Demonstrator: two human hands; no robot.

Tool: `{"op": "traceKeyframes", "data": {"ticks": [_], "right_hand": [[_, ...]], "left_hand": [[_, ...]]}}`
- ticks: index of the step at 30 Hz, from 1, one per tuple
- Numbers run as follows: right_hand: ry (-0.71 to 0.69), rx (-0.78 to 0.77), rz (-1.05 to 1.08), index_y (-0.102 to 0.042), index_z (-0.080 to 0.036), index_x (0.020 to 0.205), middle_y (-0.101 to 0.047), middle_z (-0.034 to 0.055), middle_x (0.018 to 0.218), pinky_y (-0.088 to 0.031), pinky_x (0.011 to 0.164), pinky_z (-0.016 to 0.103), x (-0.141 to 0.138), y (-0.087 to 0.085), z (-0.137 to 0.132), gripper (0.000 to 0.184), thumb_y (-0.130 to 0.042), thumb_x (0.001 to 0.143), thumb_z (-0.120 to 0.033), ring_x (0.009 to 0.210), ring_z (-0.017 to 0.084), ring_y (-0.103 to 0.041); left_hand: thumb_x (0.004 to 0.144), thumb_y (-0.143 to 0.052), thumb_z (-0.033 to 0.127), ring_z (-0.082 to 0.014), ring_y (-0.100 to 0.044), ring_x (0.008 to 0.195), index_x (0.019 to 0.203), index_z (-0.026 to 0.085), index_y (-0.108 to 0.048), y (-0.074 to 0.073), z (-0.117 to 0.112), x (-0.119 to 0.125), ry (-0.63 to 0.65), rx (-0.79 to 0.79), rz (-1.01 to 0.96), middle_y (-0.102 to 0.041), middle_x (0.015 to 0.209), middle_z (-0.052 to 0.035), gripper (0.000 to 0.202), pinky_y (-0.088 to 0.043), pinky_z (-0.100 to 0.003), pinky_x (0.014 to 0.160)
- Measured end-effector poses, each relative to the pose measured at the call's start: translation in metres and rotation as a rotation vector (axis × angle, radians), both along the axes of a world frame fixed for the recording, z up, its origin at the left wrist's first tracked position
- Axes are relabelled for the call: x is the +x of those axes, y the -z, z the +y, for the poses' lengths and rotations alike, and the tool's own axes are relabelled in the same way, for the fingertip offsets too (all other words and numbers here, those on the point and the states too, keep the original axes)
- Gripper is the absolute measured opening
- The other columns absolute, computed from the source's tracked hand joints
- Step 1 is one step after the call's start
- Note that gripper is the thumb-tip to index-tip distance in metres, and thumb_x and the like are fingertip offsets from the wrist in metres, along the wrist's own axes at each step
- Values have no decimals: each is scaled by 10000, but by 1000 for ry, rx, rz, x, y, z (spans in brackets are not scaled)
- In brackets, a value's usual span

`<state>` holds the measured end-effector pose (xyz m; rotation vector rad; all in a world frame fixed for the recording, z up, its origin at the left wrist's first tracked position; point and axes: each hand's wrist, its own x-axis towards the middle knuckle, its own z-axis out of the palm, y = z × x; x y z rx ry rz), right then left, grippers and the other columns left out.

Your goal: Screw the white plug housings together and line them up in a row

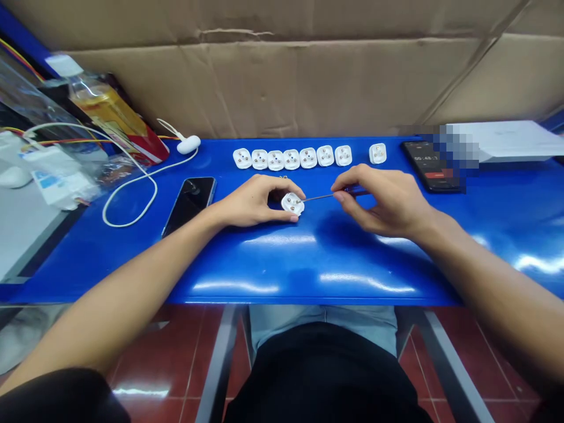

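The white plug (292, 205) sits just off the blue table (308, 265), held in the left hand (252, 201). That hand is closed around it, with the thumb on the near side and the fingers (291, 191) on the far side. The plug is smooth, rounded plastic, and three small brass-coloured metal spots show on its upturned face.

The right hand (379, 201) is apart from the left, to the right of the plug, pinching a small screwdriver (324, 197) between thumb and fingers. The screwdriver has a thin metal shaft and a dark blue handle. Its tip reaches the plug's right side, but the exact contact cannot be made out.

Seven more white plugs (291, 158) stand in a tight row along the far edge of the glossy table, and another white plug (378, 153) sits a little apart to their right. A tiny metal piece (282, 176) lies just beyond the hands.

To the left, a black phone (189, 205) lies near a looped white cable (132, 182). To the far right, a second phone (429, 167) shows a timer, partly covered by a blurred patch. A wall of creased brown cardboard (264, 70) rises behind the table, and red floor tiles (150, 364) show below it.
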<state>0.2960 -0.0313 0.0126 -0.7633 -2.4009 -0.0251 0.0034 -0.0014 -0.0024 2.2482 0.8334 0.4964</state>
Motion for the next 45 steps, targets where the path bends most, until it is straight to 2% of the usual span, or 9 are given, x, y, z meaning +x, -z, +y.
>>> {"op": "traceKeyframes", "data": {"ticks": [5,23,30,33,36,38,41,43,45], "right_hand": [[15,-49,-4,-670,-243,1050,-782,35,924,-565,674,324,-1,0,-1,88,-614,982,-239,765,213,-743],[4,6,-13,-663,-218,1073,-782,33,912,-534,652,289,-1,1,0,97,-621,989,-242,737,192,-736],[66,154,-55,-683,-211,1062,-749,-1,739,-432,545,288,-1,4,-2,119,-625,1023,-306,581,164,-678],[59,117,-79,-671,-194,1102,-778,38,836,-462,593,308,-2,1,-4,155,-601,1020,-305,684,198,-725],[42,63,-85,-655,-176,1117,-790,81,933,-493,648,328,-4,-2,-7,166,-565,991,-234,783,229,-749],[69,81,-88,-660,-181,1101,-774,58,836,-457,596,322,-6,-3,-8,156,-553,999,-232,697,217,-726],[105,95,-103,-667,-194,1101,-750,26,734,-416,551,313,-5,-4,-9,170,-564,1038,-315,616,202,-702],[72,52,-92,-658,-178,1128,-778,56,831,-463,592,318,-5,-4,-9,196,-577,1030,-326,698,215,-737],[23,24,-56,-648,-153,1132,-782,98,953,-514,657,331,-5,-4,-8,188,-572,998,-260,795,229,-755]], "left_hand": [[880,-833,496,-262,-721,1124,1255,209,-773,0,0,0,25,-1,-4,-782,1249,-70,476,-528,-348,989],[881,-839,469,-255,-726,1111,1259,216,-776,1,0,0,38,13,-7,-787,1242,-55,459,-534,-338,970],[872,-851,478,-245,-736,1064,1221,212,-794,0,-2,2,12,43,-14,-802,1193,-56,442,-537,-326,930],[868,-850,489,-246,-736,1033,1219,210,-796,0,-3,4,-4,50,-2,-805,1183,-62,451,-540,-333,898],[865,-849,501,-246,-737,1020,1218,210,-795,-1,-5,5,-27,61,11,-806,1172,-58,461,-538,-335,884],[868,-845,503,-250,-738,1029,1216,214,-795,-1,-5,6,-32,61,18,-806,1176,-55,456,-536,-337,891],[872,-840,507,-248,-737,1028,1217,215,-793,-2,-6,6,-29,60,19,-805,1180,-54,454,-532,-330,885],[867,-847,497,-243,-736,1020,1213,208,-794,-2,-6,7,-30,59,14,-806,1173,-56,453,-530,-322,866],[863,-851,488,-239,-736,1008,1209,205,-796,-2,-6,7,-33,57,9,-807,1164,-56,450,-527,-316,846]]}}
